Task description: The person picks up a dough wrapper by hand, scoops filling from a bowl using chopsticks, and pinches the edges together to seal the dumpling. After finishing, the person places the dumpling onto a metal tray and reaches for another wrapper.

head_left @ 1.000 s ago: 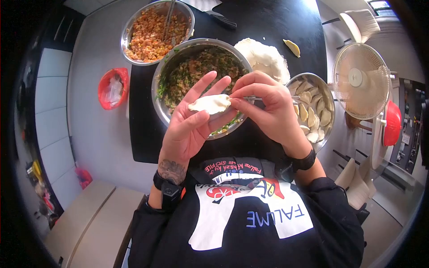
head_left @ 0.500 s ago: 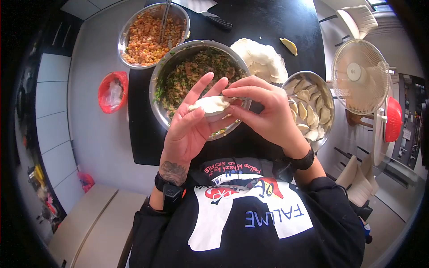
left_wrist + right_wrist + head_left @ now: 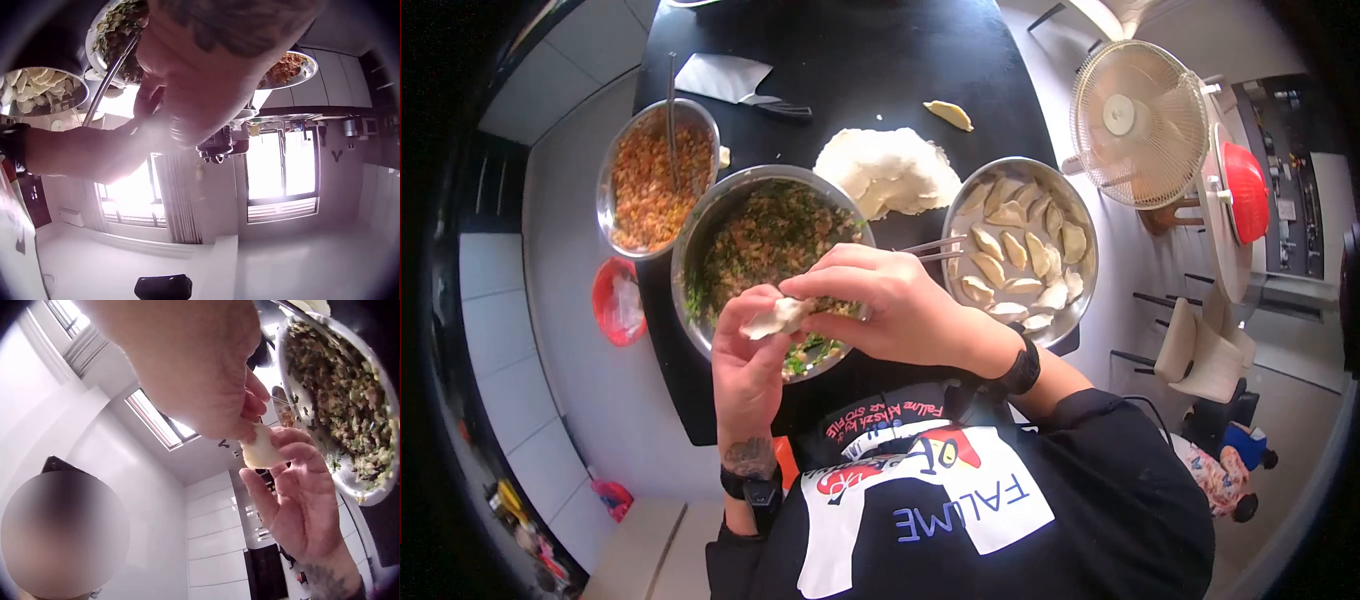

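A pale dumpling [image 3: 772, 318] is held between both hands over the near part of a steel bowl [image 3: 681, 262] of green-flecked filling. My left hand [image 3: 745, 375] grips its body with bent fingers and thumb; the right wrist view shows this dumpling [image 3: 261, 450] at the fingertips. My right hand [image 3: 900, 305] pinches its dough edge. Two metal chopsticks [image 3: 935, 243] are tucked in that same hand and stick out toward the right. Part of the dumpling is hidden behind the fingers.
A round steel tray [image 3: 1025, 167] of finished dumplings stands right. Behind lie a white heap of dough wrappers [image 3: 885, 170], a lone dumpling [image 3: 948, 115] and a cleaver [image 3: 720, 78]. Left is a bowl [image 3: 605, 200] of orange filling with a utensil. A fan [image 3: 1140, 115] stands beyond the table.
The head view has shifted, so the table things sit differently. My left fingers, earlier spread out under the dumpling, now bend round it; the dumpling is tilted. The right hand still pinches its edge.
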`<state>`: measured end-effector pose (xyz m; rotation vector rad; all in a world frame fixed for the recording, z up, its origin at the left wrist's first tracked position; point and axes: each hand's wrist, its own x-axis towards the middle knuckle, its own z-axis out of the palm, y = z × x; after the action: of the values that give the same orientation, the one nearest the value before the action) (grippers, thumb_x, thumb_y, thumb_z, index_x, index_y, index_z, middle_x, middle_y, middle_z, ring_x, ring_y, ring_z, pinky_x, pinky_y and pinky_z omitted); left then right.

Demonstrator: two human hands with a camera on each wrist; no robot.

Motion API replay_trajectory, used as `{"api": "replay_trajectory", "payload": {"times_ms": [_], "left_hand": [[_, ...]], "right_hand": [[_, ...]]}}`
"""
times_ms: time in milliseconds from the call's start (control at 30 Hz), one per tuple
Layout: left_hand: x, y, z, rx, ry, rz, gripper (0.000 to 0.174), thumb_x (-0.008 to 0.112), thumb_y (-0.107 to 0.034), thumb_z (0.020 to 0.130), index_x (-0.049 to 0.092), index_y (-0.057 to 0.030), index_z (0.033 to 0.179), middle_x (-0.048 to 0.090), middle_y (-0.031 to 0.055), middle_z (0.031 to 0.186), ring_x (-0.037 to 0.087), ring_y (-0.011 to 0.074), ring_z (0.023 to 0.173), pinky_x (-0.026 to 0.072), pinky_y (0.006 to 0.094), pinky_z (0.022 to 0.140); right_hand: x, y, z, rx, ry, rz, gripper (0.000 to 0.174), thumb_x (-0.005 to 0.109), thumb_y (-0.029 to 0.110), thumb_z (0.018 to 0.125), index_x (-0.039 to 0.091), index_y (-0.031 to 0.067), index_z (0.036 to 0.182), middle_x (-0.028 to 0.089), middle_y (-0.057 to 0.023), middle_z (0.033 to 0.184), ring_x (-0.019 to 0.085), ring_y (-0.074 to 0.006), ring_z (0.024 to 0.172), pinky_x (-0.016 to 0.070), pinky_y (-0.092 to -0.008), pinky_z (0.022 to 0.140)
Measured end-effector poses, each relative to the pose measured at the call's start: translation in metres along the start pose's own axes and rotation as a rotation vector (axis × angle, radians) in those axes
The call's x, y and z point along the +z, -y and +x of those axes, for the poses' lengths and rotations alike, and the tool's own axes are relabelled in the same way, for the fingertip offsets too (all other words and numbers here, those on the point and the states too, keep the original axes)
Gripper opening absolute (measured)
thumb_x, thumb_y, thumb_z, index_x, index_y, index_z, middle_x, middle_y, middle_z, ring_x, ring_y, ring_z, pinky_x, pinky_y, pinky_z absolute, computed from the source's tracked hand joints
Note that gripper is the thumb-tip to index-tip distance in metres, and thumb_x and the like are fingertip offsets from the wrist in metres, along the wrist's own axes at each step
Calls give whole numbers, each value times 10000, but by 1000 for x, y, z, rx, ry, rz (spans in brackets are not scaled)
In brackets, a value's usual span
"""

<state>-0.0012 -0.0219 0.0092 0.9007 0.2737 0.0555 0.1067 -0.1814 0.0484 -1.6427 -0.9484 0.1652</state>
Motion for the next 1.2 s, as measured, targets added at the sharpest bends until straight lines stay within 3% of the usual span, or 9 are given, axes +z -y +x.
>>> {"api": "replay_trajectory", "payload": {"times_ms": [133,267,367,467,533,600,967,1033,1200], "left_hand": [[-3,-7,2,29,24,-11,199,632,-19,842,562,-66,1024,496,98,1167,600,208,946,513,307,786],[-8,-11,8,44,12,58,165,631,-16,846,575,-66,993,507,106,1176,606,211,945,519,298,767],[4,-15,21,9,9,120,183,640,-21,839,571,-57,1005,528,109,1155,606,212,945,519,300,764],[25,-17,38,-29,71,127,338,633,-14,838,510,-41,1151,566,131,1148,600,209,992,530,322,788],[37,-15,48,-39,138,76,305,617,-21,854,512,-34,1140,558,153,1173,590,224,1040,536,344,838],[45,-12,54,-51,184,10,275,604,-36,871,515,-35,1131,553,171,1189,578,240,1079,531,369,878],[58,-14,46,-110,97,15,314,622,-109,881,545,3,1164,614,161,1100,636,236,984,562,353,834],[60,-17,43,-100,85,13,370,628,-114,877,537,14,1212,633,173,1078,652,244,951,573,337,803],[53,-18,38,-39,87,53,291,628,-77,869,594,15,1143,630,167,1098,651,222,944,581,320,780]], "right_hand": [[-48,1,3,-72,-121,-85,229,679,-15,759,658,-7,987,659,-98,834,656,-198,741,520,-266,657],[-114,-41,-1,308,-478,-151,142,621,31,849,669,-4,978,671,-57,851,628,-94,757,508,-215,675],[-143,-78,-9,458,-448,-172,154,623,58,868,660,-4,1004,667,-36,854,611,-73,762,483,-198,708],[-125,-55,-2,245,-177,-66,161,640,32,844,649,-16,998,653,-66,914,605,-92,797,478,-204,705],[-113,-38,4,69,28,-64,262,716,71,769,643,-6,1009,635,-96,964,609,-145,803,492,-259,724],[-99,-26,8,31,51,-32,311,743,108,747,644,7,1024,633,-97,967,609,-155,796,496,-271,725],[-53,-12,-1,157,27,80,239,714,19,768,661,0,1001,617,-101,1045,634,-174,921,525,-257,776],[-45,-15,-5,286,-88,371,171,686,40,811,668,-4,976,610,-87,1026,625,-143,895,531,-260,754],[-32,-7,-5,399,-174,573,133,677,13,814,670,-10,945,611,-74,987,615,-123,889,523,-227,730]]}}
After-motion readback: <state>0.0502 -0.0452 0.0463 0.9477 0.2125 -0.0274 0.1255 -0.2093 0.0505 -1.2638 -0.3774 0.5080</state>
